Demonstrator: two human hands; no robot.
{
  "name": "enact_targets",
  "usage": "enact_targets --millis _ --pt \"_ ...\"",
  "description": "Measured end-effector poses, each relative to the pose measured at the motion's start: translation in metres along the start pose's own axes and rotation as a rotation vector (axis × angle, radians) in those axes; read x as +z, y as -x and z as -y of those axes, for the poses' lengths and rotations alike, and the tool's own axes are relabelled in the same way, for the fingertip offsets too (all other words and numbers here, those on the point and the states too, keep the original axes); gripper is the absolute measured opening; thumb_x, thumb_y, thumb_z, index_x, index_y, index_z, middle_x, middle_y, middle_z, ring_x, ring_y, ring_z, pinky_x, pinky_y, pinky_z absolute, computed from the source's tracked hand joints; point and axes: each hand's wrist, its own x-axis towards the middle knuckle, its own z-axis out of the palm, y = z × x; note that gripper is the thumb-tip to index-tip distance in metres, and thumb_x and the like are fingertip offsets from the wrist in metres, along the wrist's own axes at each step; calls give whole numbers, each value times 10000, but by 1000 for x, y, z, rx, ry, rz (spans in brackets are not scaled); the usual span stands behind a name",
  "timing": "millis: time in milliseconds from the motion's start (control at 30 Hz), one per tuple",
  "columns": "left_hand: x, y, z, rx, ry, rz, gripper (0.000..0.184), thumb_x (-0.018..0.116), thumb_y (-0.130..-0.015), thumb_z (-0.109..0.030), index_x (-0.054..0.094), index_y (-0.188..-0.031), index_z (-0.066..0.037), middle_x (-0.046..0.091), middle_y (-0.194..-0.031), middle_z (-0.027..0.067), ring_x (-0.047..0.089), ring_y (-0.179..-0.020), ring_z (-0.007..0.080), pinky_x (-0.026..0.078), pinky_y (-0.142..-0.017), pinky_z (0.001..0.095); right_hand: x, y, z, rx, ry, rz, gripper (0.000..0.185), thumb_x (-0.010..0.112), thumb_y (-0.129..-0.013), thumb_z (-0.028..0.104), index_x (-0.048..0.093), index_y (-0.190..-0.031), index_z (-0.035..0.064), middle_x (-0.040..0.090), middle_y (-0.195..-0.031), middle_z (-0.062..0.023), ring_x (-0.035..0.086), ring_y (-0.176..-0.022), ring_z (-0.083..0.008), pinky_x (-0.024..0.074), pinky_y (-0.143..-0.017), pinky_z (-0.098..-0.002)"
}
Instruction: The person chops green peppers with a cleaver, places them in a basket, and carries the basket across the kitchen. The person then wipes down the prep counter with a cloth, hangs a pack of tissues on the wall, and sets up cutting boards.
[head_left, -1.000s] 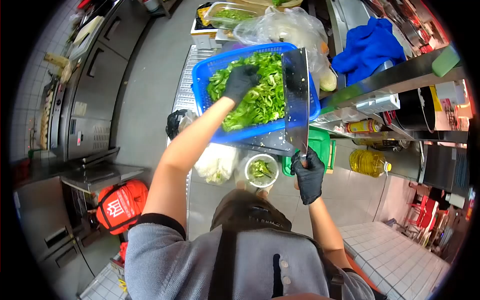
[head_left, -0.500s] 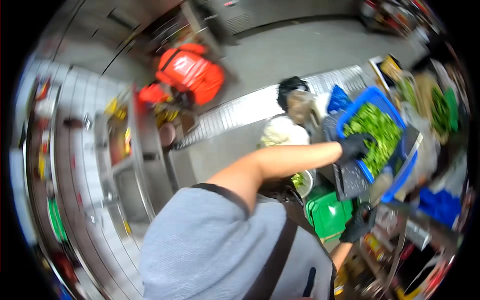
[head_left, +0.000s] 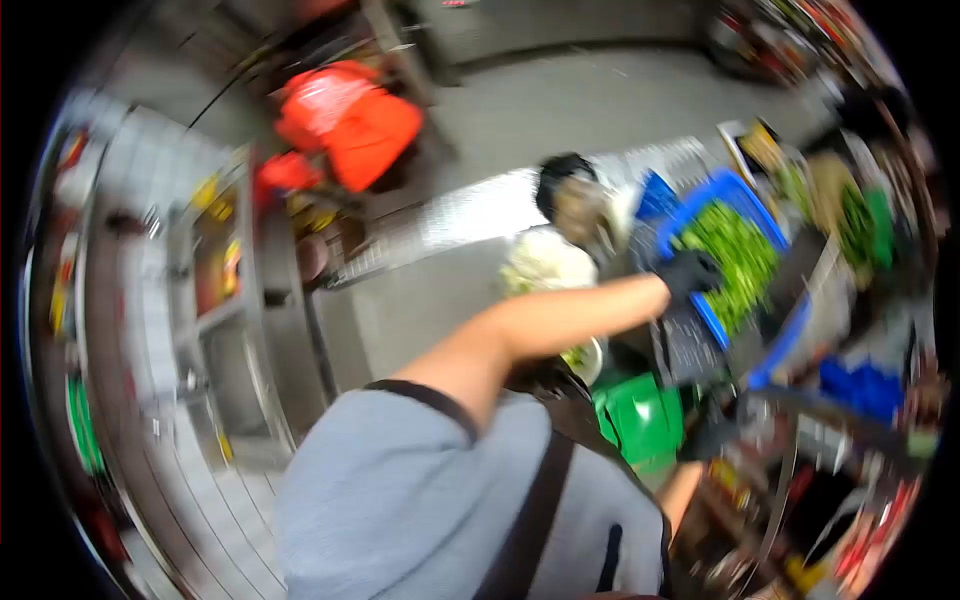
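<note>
My left hand, in a black glove, reaches over the near rim of a blue plastic crate of chopped leafy greens. Its fingers curl into the leaves at the crate's edge. A dark flat piece with a pale edge stands over the crate's right side; blur hides what it is. My right hand, also black-gloved, is lower down, below the crate and beside a green bin. Motion smears its fingers, so its grip is unclear. A dark perforated crate lies under my left wrist.
Left of the crate are a pale vegetable heap, a bowl with greens and a black bag. Orange-red bags hang farther off. A steel sink stands left; shelves with bottles are lower right.
The view has shifted, so most things sit farther left, and blur has grown. Both hands stay near the crate; my left hand remains at its greens.
</note>
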Motion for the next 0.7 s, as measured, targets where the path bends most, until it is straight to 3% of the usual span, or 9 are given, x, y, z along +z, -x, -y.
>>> enact_targets --millis 67,233,300,400,433,500,567,633,700 --pt "31 39 -55 -253 311 97 167 647 -701 -25 589 -857 -31 616 -763 72 601 -716 184 497 -696 302 13 11 32 -101 264 -91 251 604 -753 -3 594 -1004 18 558 -834 -7 518 -705 -104 441 -609 -239" --pt "38 19 -25 -255 289 83 263 595 -804 -76 535 -1058 -48 598 -933 27 561 -870 169 464 -792 277 14 9 36 -126 255 -69 309 622 -786 13 561 -1088 -7 559 -828 -11 492 -671 -65 436 -590 -221" --pt "16 7 -13 -366 278 213 156 621 -769 -31 573 -898 -103 562 -773 -6 531 -714 114 457 -680 243 9 13 38 -8 156 -9 451 635 -770 24 502 -1200 3 574 -897 -28 512 -728 -91 452 -659 -225" --pt "5 -16 5 -438 -4 160 150 571 -800 -65 594 -948 -65 608 -932 91 564 -856 214 471 -775 317 -6 16 24 105 346 -24 501 631 -745 14 476 -1221 18 546 -956 -51 504 -859 -117 477 -687 -265" --pt "3 -27 14 -564 188 106 205 545 -821 -91 578 -1016 -38 601 -1016 119 558 -939 241 469 -813 327 -2 16 12 38 28 -77 463 619 -729 54 516 -1181 47 602 -794 -125 570 -689 -201 467 -653 -335" --pt "26 -10 0 -537 177 182 270 574 -813 -123 558 -1068 -37 602 -1069 108 564 -986 244 459 -855 336 -13 27 50 -203 256 -205 449 575 -724 66 517 -1168 47 576 -765 -175 582 -705 -297 464 -654 -368" --pt "28 -18 6 -474 157 186 299 570 -813 -50 532 -1109 -62 594 -1078 95 569 -979 220 479 -779 339 -19 30 52 -70 316 -99 459 549 -729 97 502 -1184 60 556 -781 -209 568 -746 -359 459 -674 -389" --pt "50 -4 16 -419 -15 104 348 575 -801 -21 505 -1132 -99 604 -1033 89 572 -958 212 478 -776 320 -32 40 34 -213 347 -233 449 561 -734 88 517 -1181 80 569 -786 -188 577 -733 -316 459 -661 -385" --pt "55 -1 14 -378 -206 172 335 573 -779 -6 519 -1098 -95 586 -1027 109 561 -944 267 465 -769 360 -37 47 47 -1 266 -144 425 593 -733 81 535 -1153 70 590 -830 -173 582 -729 -278 466 -673 -360"
